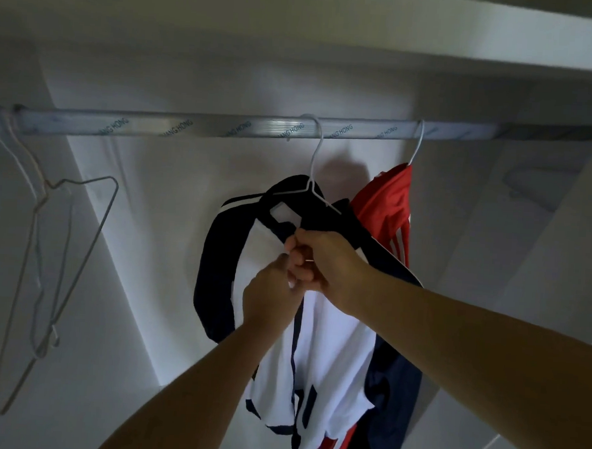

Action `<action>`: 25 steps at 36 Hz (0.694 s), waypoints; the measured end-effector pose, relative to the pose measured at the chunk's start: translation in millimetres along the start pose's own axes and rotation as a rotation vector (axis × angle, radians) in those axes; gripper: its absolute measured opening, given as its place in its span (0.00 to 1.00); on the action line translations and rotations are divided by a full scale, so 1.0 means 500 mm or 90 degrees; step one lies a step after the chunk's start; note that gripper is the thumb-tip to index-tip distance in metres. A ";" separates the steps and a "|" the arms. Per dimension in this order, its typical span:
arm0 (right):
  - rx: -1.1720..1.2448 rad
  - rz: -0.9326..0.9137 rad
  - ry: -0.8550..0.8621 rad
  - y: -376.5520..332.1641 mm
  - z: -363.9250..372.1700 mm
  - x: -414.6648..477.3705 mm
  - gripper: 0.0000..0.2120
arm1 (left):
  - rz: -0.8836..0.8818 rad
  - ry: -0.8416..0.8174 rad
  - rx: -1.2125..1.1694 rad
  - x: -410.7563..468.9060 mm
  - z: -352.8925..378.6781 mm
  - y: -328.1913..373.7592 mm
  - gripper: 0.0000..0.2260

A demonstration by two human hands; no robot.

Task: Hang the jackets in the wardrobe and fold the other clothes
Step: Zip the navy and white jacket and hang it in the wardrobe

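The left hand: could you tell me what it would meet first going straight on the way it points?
The left hand points up and right, so it would probably meet the right hand first, at the front of the white and navy jacket; depth is unclear.

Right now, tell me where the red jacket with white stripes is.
In the head view, the red jacket hangs right of centre on the metal rail, beside the navy and white jacket.
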State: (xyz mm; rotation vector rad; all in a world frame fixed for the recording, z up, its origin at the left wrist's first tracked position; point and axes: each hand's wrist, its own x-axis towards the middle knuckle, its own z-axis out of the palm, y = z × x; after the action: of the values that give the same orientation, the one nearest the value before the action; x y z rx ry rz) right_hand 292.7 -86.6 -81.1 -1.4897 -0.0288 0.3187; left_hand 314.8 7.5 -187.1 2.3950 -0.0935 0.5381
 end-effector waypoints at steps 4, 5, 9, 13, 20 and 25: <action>0.027 -0.001 -0.003 -0.015 -0.005 0.004 0.16 | 0.010 -0.002 0.069 0.009 -0.002 -0.017 0.08; 0.026 0.002 0.000 -0.016 -0.007 0.005 0.16 | 0.010 -0.014 0.073 0.009 -0.002 -0.020 0.08; -0.071 -0.016 -0.030 -0.003 -0.015 -0.002 0.16 | 0.004 -0.060 0.105 0.009 -0.007 -0.023 0.09; -0.359 -0.215 0.040 0.008 -0.068 -0.015 0.15 | 0.037 -0.012 0.036 0.011 -0.042 -0.012 0.04; -0.631 -0.368 0.212 0.033 -0.196 -0.034 0.10 | 0.226 0.126 -0.135 0.062 -0.117 0.128 0.02; -0.657 -0.245 0.182 0.025 -0.220 -0.026 0.14 | -0.078 -0.093 -0.168 0.131 -0.059 0.193 0.18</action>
State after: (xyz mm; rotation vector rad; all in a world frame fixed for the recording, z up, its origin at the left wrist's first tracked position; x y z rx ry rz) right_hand 301.1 -195.8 -100.9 -2.4829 -0.2823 -0.2849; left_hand 344.5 -43.3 -82.1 2.1618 -0.0758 0.2734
